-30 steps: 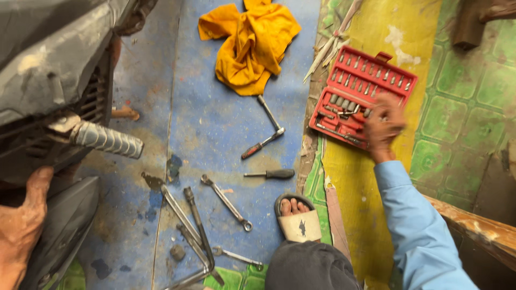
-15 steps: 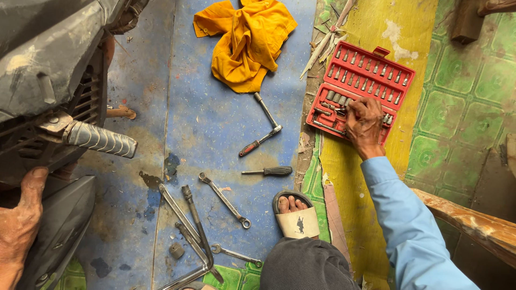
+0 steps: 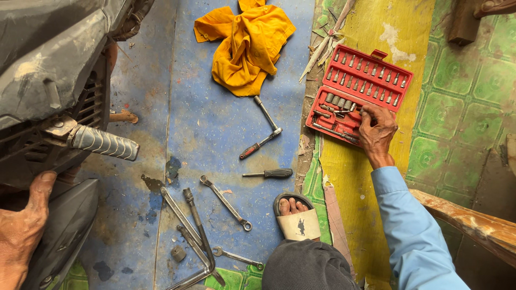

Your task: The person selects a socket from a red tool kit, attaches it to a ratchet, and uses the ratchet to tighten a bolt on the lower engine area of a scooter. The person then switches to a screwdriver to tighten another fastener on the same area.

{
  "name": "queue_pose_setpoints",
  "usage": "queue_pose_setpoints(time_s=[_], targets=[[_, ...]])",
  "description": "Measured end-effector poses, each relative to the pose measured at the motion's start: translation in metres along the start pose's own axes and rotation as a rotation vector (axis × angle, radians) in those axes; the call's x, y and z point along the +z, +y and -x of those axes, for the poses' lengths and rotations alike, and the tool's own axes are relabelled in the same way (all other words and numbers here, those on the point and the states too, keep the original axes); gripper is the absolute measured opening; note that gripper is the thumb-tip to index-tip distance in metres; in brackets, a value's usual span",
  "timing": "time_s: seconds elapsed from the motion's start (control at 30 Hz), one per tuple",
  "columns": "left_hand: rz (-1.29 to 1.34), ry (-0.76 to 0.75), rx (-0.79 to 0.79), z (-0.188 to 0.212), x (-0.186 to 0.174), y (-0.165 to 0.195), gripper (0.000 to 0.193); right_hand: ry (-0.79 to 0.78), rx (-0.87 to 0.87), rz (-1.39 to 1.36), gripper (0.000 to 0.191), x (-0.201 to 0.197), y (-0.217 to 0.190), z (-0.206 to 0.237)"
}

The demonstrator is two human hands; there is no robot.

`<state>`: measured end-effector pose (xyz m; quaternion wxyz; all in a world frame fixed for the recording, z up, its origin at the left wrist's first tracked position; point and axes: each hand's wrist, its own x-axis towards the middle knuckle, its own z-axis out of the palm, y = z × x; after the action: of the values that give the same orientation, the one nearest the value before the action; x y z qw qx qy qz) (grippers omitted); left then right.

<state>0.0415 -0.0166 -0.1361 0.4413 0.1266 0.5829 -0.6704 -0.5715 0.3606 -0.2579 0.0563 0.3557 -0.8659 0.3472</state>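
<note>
Right hand [image 3: 376, 131] reaches into red socket case [image 3: 357, 94], fingers curled on sockets; nothing lifted out yet. Left hand [image 3: 21, 231] presses spread on scooter body [image 3: 48, 70].

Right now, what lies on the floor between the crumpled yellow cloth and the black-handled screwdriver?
In the head view, a ratchet wrench with a red-and-black handle lies between the yellow cloth and the black-handled screwdriver, on blue floor.

Socket set case [image 3: 359, 88]: red, lid open, lying flat on the yellow floor strip; your right hand [image 3: 376, 131] rests on its lower tray.
Sockets [image 3: 338, 101]: dark, in rows.
</note>
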Motion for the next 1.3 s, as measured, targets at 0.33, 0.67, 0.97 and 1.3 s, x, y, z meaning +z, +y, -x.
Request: queue_pose_setpoints(time_s=[0.33,0.67,0.97,1.3], targets=[[0.015,-0.089,0.237,0.015,-0.002,0.028,0.059,-0.187,-0.24,0.173,0.029,0.017,-0.011,-0.014],[1.642,0.665,-0.846,0.069,-0.083,-0.056,0.058,-0.336,-0.178,-0.042,0.014,0.021,0.013,-0.033],[1.944,0.778,-0.403,-0.051,-0.196,-0.145,0.054,-0.248,-0.121,0.024,0.018,0.002,0.034,-0.027],[2.467,0.818,-0.44,-0.154,-0.319,-0.173,0.059,-0.323,-0.117,0.131,0.013,0.014,0.008,-0.015]])
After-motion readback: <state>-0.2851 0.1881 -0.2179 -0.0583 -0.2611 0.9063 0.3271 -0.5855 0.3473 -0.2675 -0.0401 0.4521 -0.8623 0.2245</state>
